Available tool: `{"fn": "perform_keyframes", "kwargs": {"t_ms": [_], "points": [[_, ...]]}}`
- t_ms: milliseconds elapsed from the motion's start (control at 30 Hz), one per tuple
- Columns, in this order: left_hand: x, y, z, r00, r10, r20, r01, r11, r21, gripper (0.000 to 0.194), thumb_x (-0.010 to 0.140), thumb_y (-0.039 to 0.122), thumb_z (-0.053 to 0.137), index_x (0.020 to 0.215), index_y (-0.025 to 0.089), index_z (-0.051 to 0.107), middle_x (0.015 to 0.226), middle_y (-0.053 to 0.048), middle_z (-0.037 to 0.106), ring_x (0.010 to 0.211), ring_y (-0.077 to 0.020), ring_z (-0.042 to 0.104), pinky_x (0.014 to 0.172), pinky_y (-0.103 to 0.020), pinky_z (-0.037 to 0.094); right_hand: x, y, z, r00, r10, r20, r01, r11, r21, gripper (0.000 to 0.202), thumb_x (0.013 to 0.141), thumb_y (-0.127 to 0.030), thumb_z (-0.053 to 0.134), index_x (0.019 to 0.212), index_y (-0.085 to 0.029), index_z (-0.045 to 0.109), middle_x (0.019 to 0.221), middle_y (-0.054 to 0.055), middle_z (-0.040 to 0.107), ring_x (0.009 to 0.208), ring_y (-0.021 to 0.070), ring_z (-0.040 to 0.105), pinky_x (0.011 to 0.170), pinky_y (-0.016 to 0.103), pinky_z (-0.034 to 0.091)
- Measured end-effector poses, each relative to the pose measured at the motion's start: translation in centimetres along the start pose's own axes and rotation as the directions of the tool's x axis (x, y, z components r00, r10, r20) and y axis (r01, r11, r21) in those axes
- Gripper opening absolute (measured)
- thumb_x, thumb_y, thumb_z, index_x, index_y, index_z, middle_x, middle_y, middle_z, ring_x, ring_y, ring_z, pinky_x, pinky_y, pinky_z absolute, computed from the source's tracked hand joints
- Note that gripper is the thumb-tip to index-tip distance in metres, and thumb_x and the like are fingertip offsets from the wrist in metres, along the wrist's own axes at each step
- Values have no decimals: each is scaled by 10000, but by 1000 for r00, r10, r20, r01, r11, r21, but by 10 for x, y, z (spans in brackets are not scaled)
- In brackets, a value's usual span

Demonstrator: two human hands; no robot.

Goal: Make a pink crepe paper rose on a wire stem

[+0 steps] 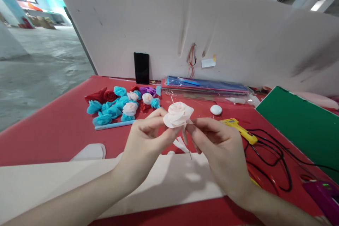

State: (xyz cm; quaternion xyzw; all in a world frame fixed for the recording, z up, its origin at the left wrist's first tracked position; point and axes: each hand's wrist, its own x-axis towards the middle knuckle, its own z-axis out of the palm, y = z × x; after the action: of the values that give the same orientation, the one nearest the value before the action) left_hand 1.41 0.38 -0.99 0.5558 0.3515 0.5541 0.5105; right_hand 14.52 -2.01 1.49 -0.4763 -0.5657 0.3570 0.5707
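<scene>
A pale pink paper rose (179, 113) is held up over the table, its bloom facing up and a thin wire stem slanting down below it. My left hand (148, 141) pinches the rose's left side and base between thumb and fingers. On the right, my right hand (218, 146) has its thumb and fingertips closed on the paper at the flower's base. A long cream paper strip (148, 187) lies beneath both hands. White paper scraps (181, 144) lie on the table just behind the strip.
Blue, red, pink and purple paper flowers (113, 107) are heaped at the back left. A phone (142, 68) leans on the white board. Wrapped paper sheets (206, 86), a white egg-shaped object (216, 109), a yellow glue gun (242, 130) with black cable and a green board (299, 130) stand rightward.
</scene>
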Motion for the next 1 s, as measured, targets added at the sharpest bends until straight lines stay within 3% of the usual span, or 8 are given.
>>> {"fn": "perform_keyframes", "kwargs": {"t_ms": [167, 333, 600, 800, 1000], "points": [[0, -2, 1, 998, -50, 37, 53, 994, -92, 104, 755, 328, 666, 691, 284, 736, 700, 22, 556, 750, -147, 470, 702, -234, 396, -1, 0, 1, 1000, 7, -31, -7, 1000, -13, 118, 699, -176, 628, 584, -161, 651, 465, -57, 530, 402, 13, 391, 369, 88, 332], [-1, -3, -1, 987, -28, 160, 47, 992, -115, 207, 826, 284, 582, 702, 275, 748, 752, 7, 667, 889, -182, 506, 825, -262, 393, -1, 0, 3, 998, 51, -24, -49, 994, 93, 105, 687, -164, 613, 588, -158, 648, 415, -73, 479, 375, 16, 379, 354, 102, 321], [0, -3, -1, 989, -36, 145, 59, 985, -163, 142, 820, 289, 601, 809, 304, 742, 919, 31, 694, 931, -173, 554, 840, -251, 434, 0, 6, -1, 990, 99, 105, -121, 966, 230, 42, 695, -202, 682, 673, -176, 658, 499, -65, 518, 433, 30, 400, 407, 140, 335], [1, -1, 0, 977, -40, 211, 73, 986, -151, 197, 831, 277, 570, 747, 251, 746, 996, -23, 675, 995, -225, 548, 893, -328, 430, 4, 8, -5, 943, 214, 254, -298, 881, 368, 148, 721, -256, 698, 619, -169, 635, 465, -66, 461, 434, 44, 369, 414, 175, 292], [1, -1, 0, 966, -58, 251, 100, 982, -159, 269, 838, 288, 547, 648, 222, 726, 872, -50, 681, 1010, -252, 546, 971, -383, 394, 5, 5, -4, 908, 254, 333, -380, 833, 402, 261, 742, -268, 672, 526, -164, 569, 485, -60, 429, 466, 57, 353, 463, 198, 287]]}}
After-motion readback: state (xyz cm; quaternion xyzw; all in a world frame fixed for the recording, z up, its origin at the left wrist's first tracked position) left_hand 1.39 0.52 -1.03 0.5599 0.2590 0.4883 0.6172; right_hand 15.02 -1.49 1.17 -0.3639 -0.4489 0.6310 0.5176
